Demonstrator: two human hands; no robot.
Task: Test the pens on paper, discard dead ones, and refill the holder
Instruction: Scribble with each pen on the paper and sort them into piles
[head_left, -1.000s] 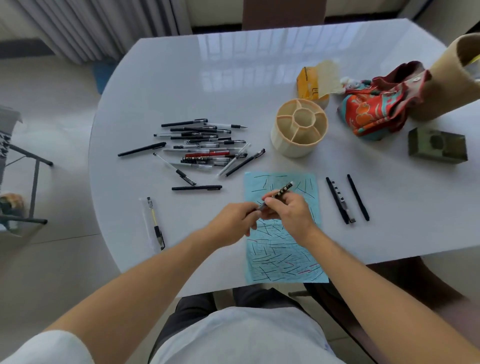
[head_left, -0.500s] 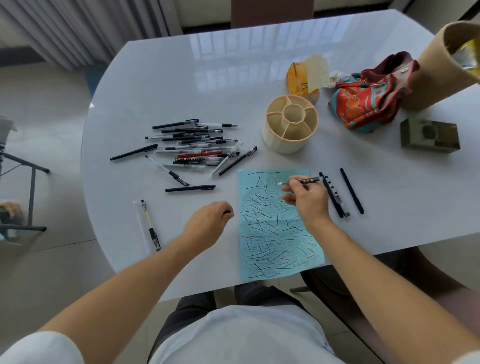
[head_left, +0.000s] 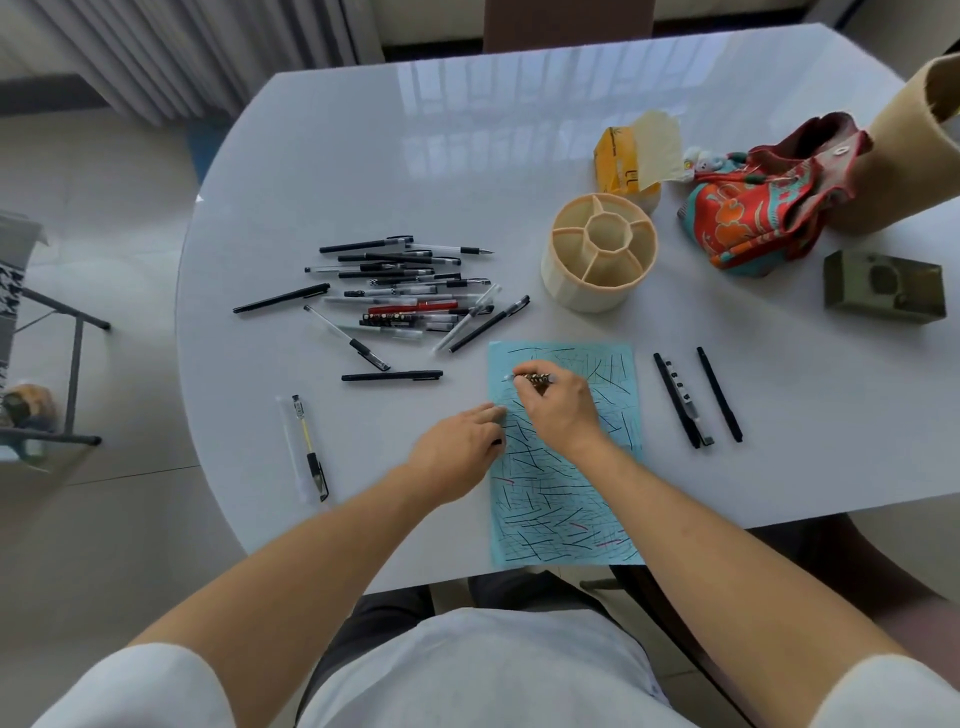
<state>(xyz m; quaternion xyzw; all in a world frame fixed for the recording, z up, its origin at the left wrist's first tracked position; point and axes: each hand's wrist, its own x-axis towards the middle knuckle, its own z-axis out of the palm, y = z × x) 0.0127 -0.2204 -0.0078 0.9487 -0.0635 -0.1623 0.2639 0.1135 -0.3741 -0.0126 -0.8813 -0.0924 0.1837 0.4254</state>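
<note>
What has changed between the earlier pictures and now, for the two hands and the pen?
The hands separated: the left hand let go of the pen and now rests its fingers on the left edge of the blue paper. The right hand kept the pen and brought its tip down to the paper. The pen pile and holder stayed.

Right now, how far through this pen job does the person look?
Early to midway. The blue paper is crowded with test strokes, and two pens lie apart on its right. The right hand holds a patterned pen on the sheet while the left hand steadies it. A big pile waits, and the holder is empty.
</note>
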